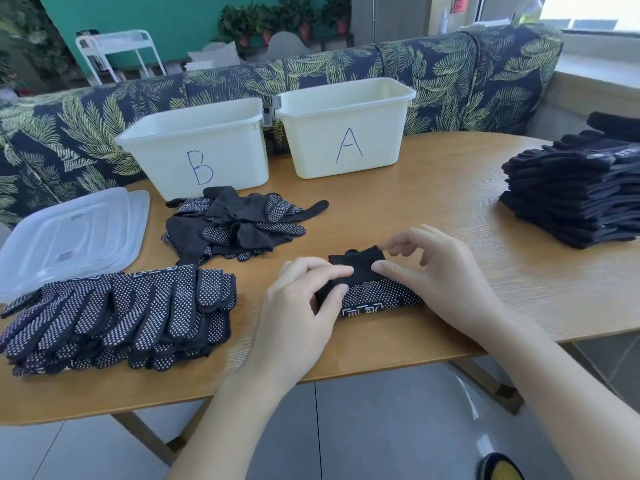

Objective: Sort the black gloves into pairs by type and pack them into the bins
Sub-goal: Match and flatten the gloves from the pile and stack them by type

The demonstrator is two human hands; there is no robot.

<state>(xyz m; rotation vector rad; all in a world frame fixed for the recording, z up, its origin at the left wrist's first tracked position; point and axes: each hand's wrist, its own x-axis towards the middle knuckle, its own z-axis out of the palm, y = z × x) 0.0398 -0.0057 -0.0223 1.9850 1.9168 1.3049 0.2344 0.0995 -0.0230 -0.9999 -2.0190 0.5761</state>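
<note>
Both hands, left (300,299) and right (434,271), pinch a folded glove bundle (372,289) near the table's front edge (346,370).

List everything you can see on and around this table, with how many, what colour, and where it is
Bin B: one, cream, back left of table.
Bin A: one, cream, right of bin B.
Lids: stack, count unclear, clear plastic, far left.
Loose gloves: heap, black, white dots, before bin B.
Flat dotted gloves: stack, black, near left.
Folded gloves: tall stack, dark, far right.
Glove bundle: one, black, dotted, centre, between the hands.
Table: one, light wood.
Sofa: one, navy with leaf print, behind table.
Left hand: fingers pinch the bundle.
Right hand: fingers pinch the bundle.
</note>
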